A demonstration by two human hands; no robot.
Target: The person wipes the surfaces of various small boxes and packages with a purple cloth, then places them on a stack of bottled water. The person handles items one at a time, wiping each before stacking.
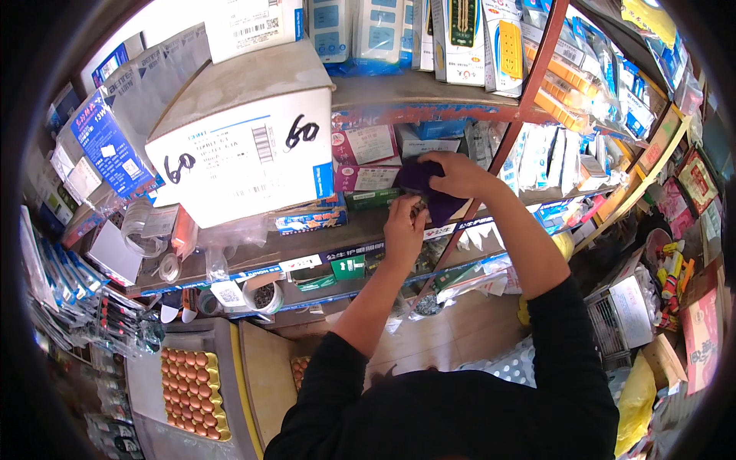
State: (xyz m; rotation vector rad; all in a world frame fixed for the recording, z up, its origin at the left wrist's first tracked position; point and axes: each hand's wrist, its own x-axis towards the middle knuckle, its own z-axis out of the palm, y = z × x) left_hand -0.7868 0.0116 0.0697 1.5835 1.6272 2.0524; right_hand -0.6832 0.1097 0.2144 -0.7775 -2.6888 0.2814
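Observation:
A dark purple cloth (440, 202) hangs bunched at the front of the middle shelf. My right hand (460, 175) grips its upper part, fingers curled over the fabric. Just left of it and lower, my left hand (406, 221) has its fingers bent in against the cloth's edge. Something small may be between those fingertips; it is too small to make out. Behind the hands stand pink and white cartons (368, 178) and a green box (374, 198), partly covered by the left hand and cloth.
A large white carton (241, 155) with handwritten numbers juts out at left. A red metal shelf post (506, 146) stands right of the hands. Boxed power strips (460, 40) line the upper shelf. Below left, a tray of brown eggs (192, 394) rests on a grey surface.

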